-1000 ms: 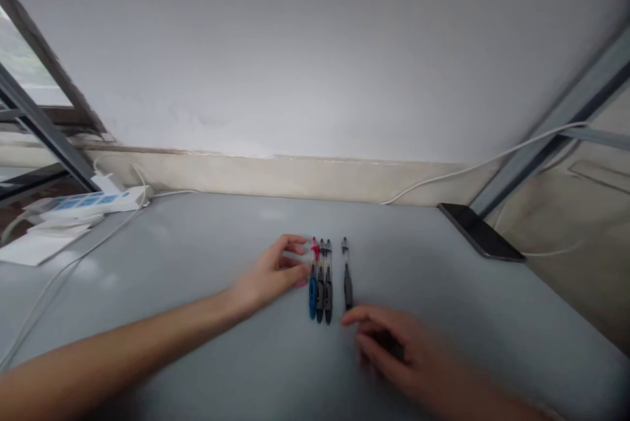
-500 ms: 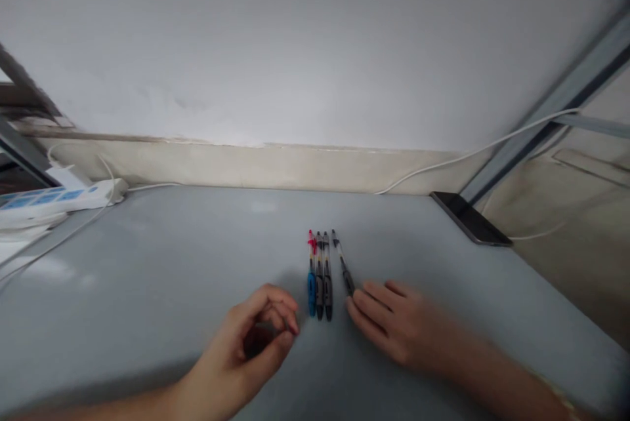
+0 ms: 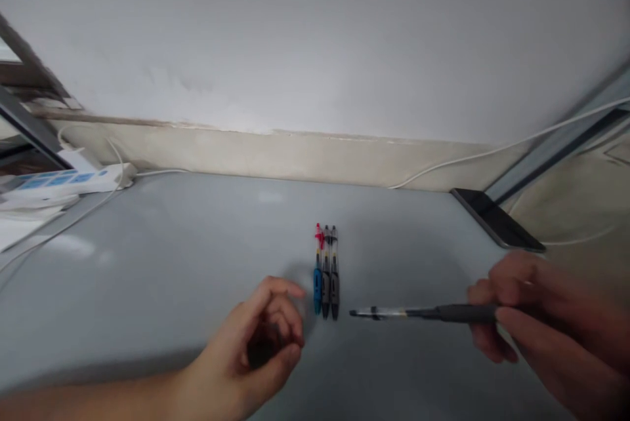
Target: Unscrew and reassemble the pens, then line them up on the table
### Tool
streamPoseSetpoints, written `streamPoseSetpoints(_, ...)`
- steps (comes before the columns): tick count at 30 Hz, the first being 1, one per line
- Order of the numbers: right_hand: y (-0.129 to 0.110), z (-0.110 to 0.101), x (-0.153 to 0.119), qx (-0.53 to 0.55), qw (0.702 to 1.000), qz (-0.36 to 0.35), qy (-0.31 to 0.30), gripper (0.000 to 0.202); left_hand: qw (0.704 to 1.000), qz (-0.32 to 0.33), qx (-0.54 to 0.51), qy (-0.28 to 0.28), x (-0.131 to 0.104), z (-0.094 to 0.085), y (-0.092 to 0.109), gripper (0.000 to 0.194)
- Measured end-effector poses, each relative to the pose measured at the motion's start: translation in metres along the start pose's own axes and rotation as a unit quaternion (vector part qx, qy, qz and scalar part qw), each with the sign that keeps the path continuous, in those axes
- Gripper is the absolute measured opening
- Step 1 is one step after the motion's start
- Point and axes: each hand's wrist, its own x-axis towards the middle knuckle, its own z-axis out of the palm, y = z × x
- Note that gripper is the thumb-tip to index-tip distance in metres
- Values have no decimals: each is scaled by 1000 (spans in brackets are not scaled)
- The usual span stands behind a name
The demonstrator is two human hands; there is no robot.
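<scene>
In my right hand (image 3: 546,316) I pinch a black pen (image 3: 423,314) by its dark grip end. The pen lies nearly level, its clear barrel and clip end pointing left. My left hand (image 3: 266,336) rests just left of a row of pens, its fingers loosely curled with a gap to the palm and nothing visible in them. Side by side in that row lie a pen with a blue grip and red clip (image 3: 317,290) and two black-gripped pens, one in the middle (image 3: 325,293) and one on the right (image 3: 335,293).
The pens lie on a grey tabletop (image 3: 197,244) against a pale wall (image 3: 295,47). A white power strip (image 3: 69,183) with cables stands at the far left. A dark phone or tablet (image 3: 497,216) lies at the back right, and a white cable (image 3: 467,160) runs along the wall.
The black pen at the right of the row has been picked up by my right hand, moved right and turned nearly level. My left hand has hardly moved. The view has shifted slightly.
</scene>
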Motion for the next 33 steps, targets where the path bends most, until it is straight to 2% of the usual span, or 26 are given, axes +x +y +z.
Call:
streamPoseSetpoints(2, 1, 5, 3, 137, 981, 91, -100, 31, 1000, 2, 19, -12, 0, 0, -1, 57)
streamPoseSetpoints(4, 5, 17, 4, 219, 944, 168, -179, 24, 999, -1, 26, -21, 0, -1, -1, 65)
streamPoseSetpoints(6, 11, 34, 3, 266, 917, 210, -211, 27, 999, -13, 35, -19, 1, -2, 0, 54)
streamPoseSetpoints(8, 18, 49, 0, 272, 894, 265, -236, 37, 998, -36, 48, -8, 3, -3, 2, 31)
streamPoseSetpoints(10, 24, 59, -3, 280, 884, 288, -240, 45, 997, -62, 44, 13, 5, -5, 3, 15)
streamPoseSetpoints(11, 26, 61, -4, 275, 883, 295, -241, 48, 996, -74, 32, 23, 6, -5, 4, 15)
streamPoseSetpoints(14, 26, 60, -4, 240, 886, 301, -260, 55, 994, -101, -13, 38, 7, -5, 3, 23)
streamPoseSetpoints(19, 16, 57, -1, 143, 879, 299, -342, 56, 987, -143, -68, 34, 3, -3, 2, 38)
streamPoseSetpoints(24, 10, 61, -1, 39, 893, 296, -337, 58, 990, -136, -37, 20, 1, -5, 4, 37)
streamPoseSetpoints(30, 10, 65, -6, -96, 932, 113, -330, 61, 991, -122, -45, 43, 0, -3, 4, 33)
streamPoseSetpoints(33, 10, 66, -6, -99, 942, 96, -305, 58, 991, -116, -49, 45, -2, -3, 2, 32)
